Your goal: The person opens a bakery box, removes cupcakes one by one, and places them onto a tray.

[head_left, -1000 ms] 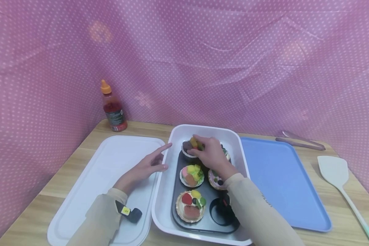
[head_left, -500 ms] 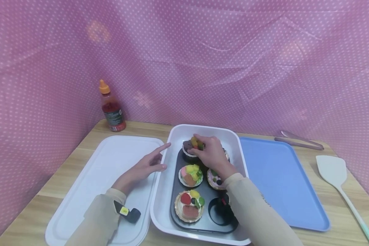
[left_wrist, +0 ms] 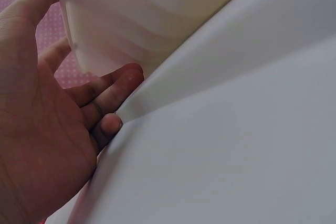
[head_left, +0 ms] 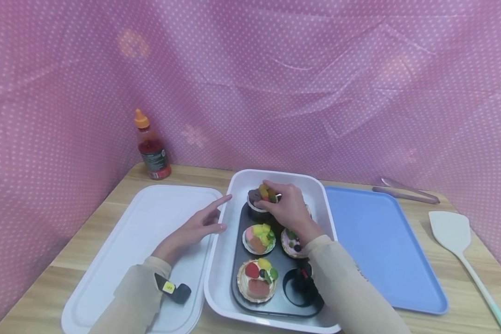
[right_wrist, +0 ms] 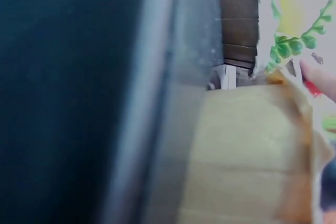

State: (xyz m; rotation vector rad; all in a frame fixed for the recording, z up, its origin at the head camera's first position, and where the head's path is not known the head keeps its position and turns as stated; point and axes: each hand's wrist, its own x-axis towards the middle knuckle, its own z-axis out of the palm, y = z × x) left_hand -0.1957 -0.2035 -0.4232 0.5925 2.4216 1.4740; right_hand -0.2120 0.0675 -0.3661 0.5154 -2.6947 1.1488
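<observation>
My right hand (head_left: 290,208) pinches a chocolate-brown toy cupcake (head_left: 254,198) topped with fruit, at the back left of a dark muffin pan (head_left: 275,311). The pan lies inside a white tub (head_left: 222,283). At the tub's left rim is my left hand (head_left: 192,230), fingers spread; the left wrist view shows its fingertips (left_wrist: 131,77) by the tub's outer wall (left_wrist: 136,19). Two fruit-topped tarts, a yellow-green one (head_left: 259,239) and a cream one (head_left: 256,280), fill the left column. A pink one (head_left: 293,243) is partly covered by my right wrist.
A white tray (head_left: 121,260) adjoins the tub on the left, a blue tray (head_left: 384,250) on the right. Metal tongs (head_left: 407,195) and a pale spatula (head_left: 451,229) lie farther right. A sauce bottle (head_left: 153,155) stands at the back left before a pink dotted curtain (head_left: 275,93).
</observation>
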